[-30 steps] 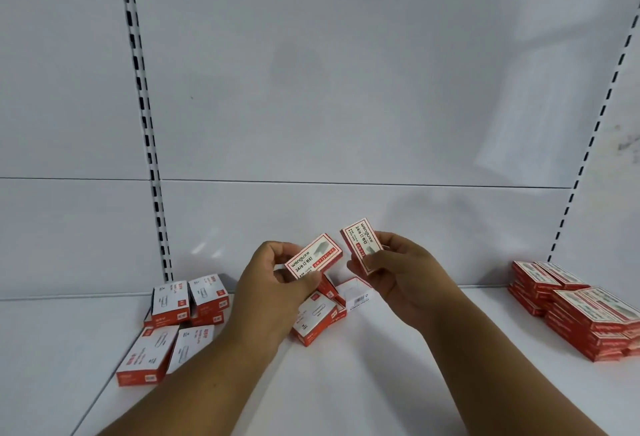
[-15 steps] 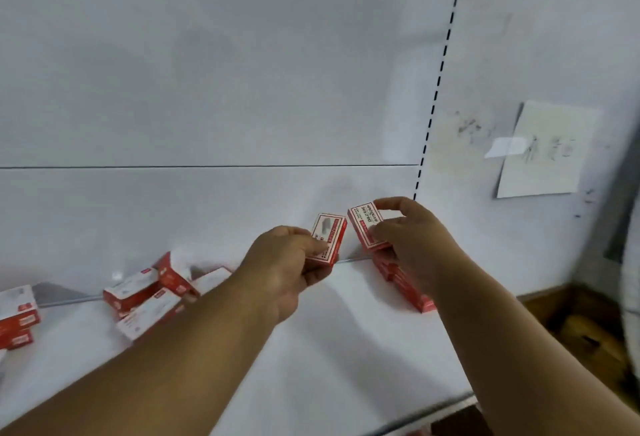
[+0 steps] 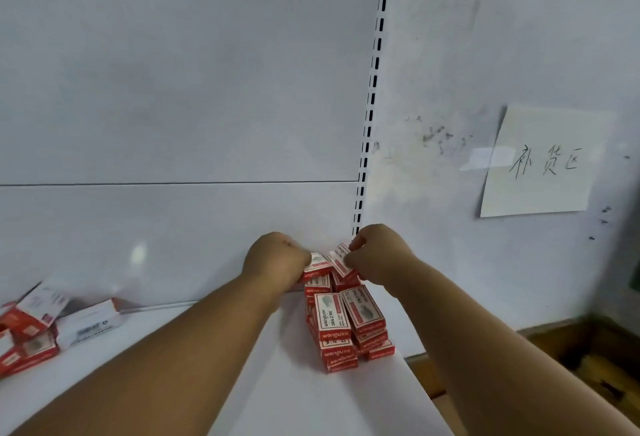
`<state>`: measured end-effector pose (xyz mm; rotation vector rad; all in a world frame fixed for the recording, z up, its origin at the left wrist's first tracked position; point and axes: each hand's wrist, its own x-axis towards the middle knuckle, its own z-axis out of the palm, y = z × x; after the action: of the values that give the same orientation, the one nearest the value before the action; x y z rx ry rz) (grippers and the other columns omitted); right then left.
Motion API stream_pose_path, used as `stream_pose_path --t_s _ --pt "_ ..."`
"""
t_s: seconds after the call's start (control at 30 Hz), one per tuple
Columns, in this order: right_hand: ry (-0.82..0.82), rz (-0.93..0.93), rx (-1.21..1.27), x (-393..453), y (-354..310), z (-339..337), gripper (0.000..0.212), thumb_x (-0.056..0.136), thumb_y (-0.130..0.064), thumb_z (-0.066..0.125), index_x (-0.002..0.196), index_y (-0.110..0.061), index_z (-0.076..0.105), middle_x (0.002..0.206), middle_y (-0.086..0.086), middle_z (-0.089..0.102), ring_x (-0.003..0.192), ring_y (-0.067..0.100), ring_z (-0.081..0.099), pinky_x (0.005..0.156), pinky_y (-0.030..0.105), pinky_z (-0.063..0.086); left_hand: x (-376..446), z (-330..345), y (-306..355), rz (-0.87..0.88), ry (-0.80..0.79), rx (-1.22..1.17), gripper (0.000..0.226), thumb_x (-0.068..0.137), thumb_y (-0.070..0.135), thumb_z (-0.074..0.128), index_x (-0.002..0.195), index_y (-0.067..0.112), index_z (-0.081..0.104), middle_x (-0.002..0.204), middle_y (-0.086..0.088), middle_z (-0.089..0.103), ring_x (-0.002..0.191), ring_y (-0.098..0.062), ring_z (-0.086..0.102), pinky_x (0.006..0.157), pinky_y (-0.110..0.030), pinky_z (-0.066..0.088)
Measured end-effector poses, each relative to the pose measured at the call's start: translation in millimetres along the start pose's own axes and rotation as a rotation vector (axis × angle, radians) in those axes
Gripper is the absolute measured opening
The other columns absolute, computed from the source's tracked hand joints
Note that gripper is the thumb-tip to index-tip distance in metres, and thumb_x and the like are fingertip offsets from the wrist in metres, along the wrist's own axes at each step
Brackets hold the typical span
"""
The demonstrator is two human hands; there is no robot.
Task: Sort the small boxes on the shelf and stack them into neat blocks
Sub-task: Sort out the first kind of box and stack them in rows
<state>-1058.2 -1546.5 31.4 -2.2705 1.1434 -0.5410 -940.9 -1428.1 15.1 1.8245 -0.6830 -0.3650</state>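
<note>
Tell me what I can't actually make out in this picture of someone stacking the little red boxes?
- Head view: the left hand covers most of its box; the fingers are hidden behind the knuckles.
- The rear of the stack sits behind both hands, so its height there is unclear.
- The loose boxes at far left are blurred and cut by the frame edge; no count possible.
- Small print on the right hand's box is too small.

Red-and-white small boxes (image 3: 346,324) stacked at shelf (image 3: 311,401) right end; loose pile (image 3: 52,324) left.
</note>
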Motion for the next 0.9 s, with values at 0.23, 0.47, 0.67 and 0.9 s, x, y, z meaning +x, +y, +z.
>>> stream_pose_path --t_s 0.23,0.47,0.67,0.9 --pt "-0.06 -0.12 -0.273 10.4 5.3 -4.8 0.015 0.079 -0.028 0.067 0.079 -0.013 0.063 0.074 0.0 0.068 0.067 0.014 0.064 0.049 0.023 0.043 3.7 9.6 0.5 0.069 0.076 0.304 0.025 0.068 0.02 0.069 0.048 0.016 0.053 0.047 0.004 0.06 0.049 -0.011 0.059 0.045 -0.02 0.034" --pt "0.06 -0.298 -0.208 -0.6 -11.9 -3.5 0.01 0.085 -0.028 0.062 0.088 -0.019 0.059 0.083 -0.004 0.062 0.073 0.014 0.061 0.06 0.028 0.049 0.6 0.4 -3.9 0.167 0.177 0.326 0.027 0.074 0.026 0.069 0.054 0.019 0.052 0.053 0.003 0.062 0.049 -0.007 0.058 0.043 -0.022 0.041" --pt "0.075 -0.431 -0.143 -22.6 -54.4 9.1 0.013 0.083 -0.035 0.062 0.085 -0.022 0.061 0.085 -0.005 0.063 0.081 0.016 0.059 0.068 0.029 0.049 -22.5 -49.0 -17.7 0.279 0.171 0.483 0.013 0.073 0.025 0.066 0.067 0.021 0.056 0.064 0.004 0.06 0.063 -0.014 0.058 0.056 -0.029 0.048" --pt "-0.003 -0.59 -0.118 -62.4 -145.0 66.5 0.014 0.084 -0.037 0.059 0.08 -0.023 0.057 0.085 -0.008 0.062 0.083 0.015 0.057 0.072 0.029 0.049 -52.6 -167.1 -58.9 0.272 0.25 0.665 0.014 0.079 0.031 0.064 0.07 0.027 0.055 0.069 0.008 0.061 0.065 -0.007 0.056 0.052 -0.024 0.039"
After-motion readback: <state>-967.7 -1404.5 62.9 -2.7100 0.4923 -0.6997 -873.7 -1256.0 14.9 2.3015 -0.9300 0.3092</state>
